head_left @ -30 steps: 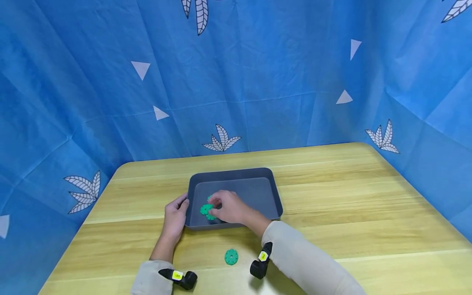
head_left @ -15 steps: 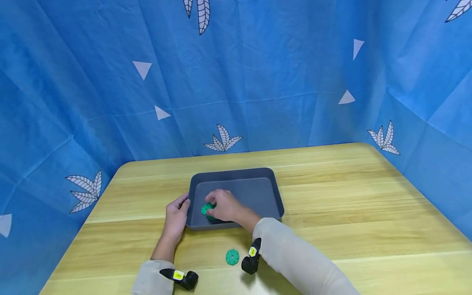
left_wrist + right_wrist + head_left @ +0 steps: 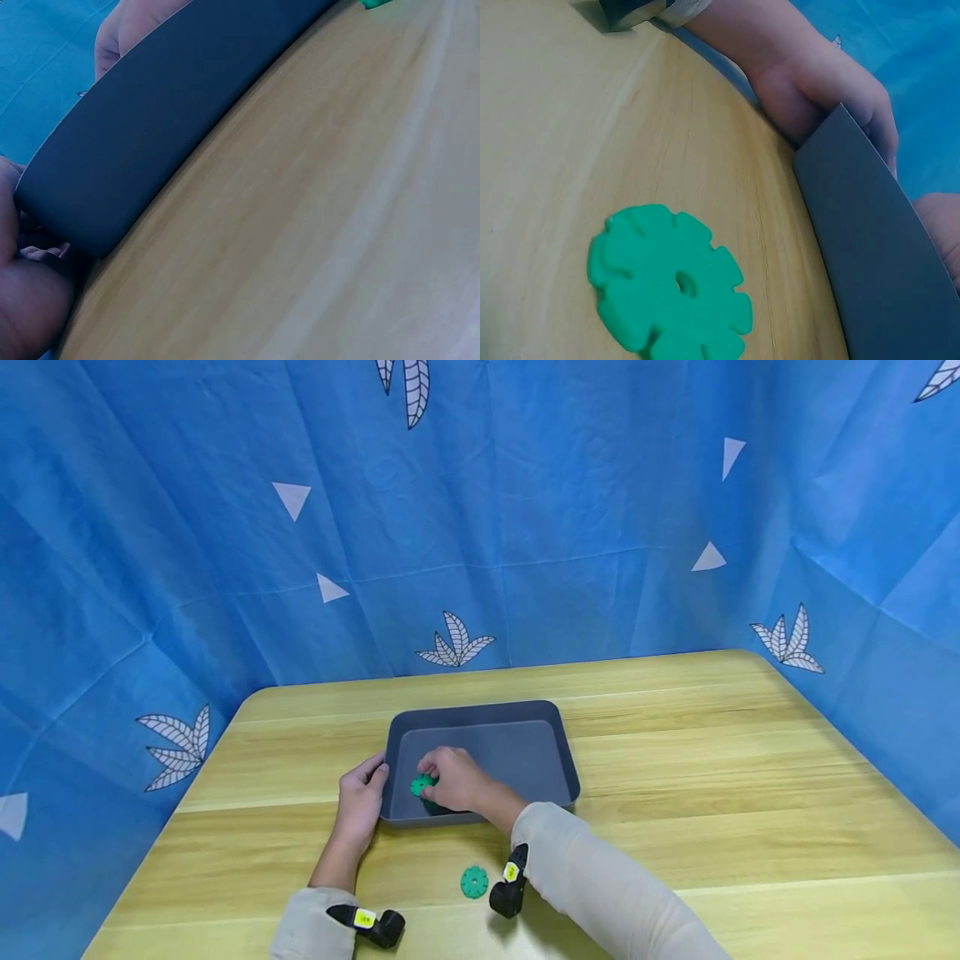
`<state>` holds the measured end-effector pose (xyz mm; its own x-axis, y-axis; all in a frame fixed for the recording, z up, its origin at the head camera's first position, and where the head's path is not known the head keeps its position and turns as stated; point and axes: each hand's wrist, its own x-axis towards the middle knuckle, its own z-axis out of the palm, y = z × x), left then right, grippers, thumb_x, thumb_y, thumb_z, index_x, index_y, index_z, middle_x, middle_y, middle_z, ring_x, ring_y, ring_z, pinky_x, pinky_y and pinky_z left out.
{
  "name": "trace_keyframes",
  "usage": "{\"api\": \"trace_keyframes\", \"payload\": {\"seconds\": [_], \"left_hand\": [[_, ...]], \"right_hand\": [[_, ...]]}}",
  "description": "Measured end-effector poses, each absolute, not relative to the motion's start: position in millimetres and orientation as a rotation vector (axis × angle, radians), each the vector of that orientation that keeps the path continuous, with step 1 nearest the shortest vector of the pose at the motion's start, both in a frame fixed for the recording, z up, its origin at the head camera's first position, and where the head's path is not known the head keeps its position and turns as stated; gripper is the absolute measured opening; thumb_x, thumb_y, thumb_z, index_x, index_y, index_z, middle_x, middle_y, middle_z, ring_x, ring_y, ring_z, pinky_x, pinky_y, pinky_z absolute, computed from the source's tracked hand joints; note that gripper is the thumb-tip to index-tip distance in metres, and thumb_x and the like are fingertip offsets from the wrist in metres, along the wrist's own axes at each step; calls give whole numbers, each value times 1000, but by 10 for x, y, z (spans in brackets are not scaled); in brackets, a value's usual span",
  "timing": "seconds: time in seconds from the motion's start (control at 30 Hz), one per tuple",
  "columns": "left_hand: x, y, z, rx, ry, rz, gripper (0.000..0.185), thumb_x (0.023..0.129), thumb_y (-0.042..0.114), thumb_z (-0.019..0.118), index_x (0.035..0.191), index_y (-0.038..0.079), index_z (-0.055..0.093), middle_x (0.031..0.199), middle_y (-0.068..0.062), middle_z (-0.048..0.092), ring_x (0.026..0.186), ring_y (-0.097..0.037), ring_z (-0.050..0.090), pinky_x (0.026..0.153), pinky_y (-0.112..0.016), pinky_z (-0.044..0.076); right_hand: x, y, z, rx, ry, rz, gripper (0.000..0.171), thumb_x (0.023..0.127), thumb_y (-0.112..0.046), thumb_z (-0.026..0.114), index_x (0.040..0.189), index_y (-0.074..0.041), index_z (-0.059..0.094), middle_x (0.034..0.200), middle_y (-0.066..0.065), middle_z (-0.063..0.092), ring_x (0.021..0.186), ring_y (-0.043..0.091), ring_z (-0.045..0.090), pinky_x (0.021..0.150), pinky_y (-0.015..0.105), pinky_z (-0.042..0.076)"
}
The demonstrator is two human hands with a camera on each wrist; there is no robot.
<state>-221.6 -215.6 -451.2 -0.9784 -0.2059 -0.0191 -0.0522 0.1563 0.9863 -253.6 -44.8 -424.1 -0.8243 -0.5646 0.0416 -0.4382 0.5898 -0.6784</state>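
Note:
My left hand (image 3: pixel 360 797) grips the left wall of a dark grey rectangular tray (image 3: pixel 517 756), thumb over the rim. In the right wrist view the left hand (image 3: pixel 825 82) wraps the tray's corner. My right hand (image 3: pixel 459 779) reaches down inside the tray, at its left side. Its thumb and fingers curl about a green notched disc (image 3: pixel 420 786) with a small centre hole. The hand hides whatever lies under it. A second green notched disc (image 3: pixel 474 882) lies flat on the table in front of the tray; it shows large in the right wrist view.
The tray rests on a light wooden table (image 3: pixel 712 793), whose rounded back corners meet a blue patterned curtain (image 3: pixel 585 527). A black wrist camera (image 3: pixel 509 882) on the right sleeve hangs beside the loose disc; another camera (image 3: pixel 371 923) sits on the left sleeve.
My right hand has shifted slightly left and lower over the discs, covering ones that showed a second ago. The left hand keeps its hold on the tray. The disc on the table has stayed put.

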Motion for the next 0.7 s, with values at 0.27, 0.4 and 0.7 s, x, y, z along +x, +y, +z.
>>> {"api": "trace_keyframes", "payload": {"seconds": [0.27,0.4,0.7], "left_hand": [[-2210,-2150,-4499,249,-2295,-1945,38,98,14,41,132,-2,47,136,-16,47,129,-24,40,106,-39,36],[-2211,-2146,-4496,252,-2295,-1940,38,97,14,41,132,-3,47,136,-17,47,129,-24,40,106,-38,36],[-2202,-2149,-4490,246,-2297,-1945,38,98,13,40,131,-3,47,134,-17,48,128,-24,41,105,-38,36]], "right_hand": [[-2531,-445,-4234,-845,2654,-1022,28,83,-15,67,109,-6,64,103,4,63,95,15,59,79,21,49],[-2524,-444,-4230,-849,2663,-1003,28,84,-16,67,110,-6,64,103,4,63,95,14,59,80,22,50],[-2497,-435,-4226,-899,2712,-954,28,85,-18,66,109,-6,64,103,4,63,93,13,60,78,21,50]]}}
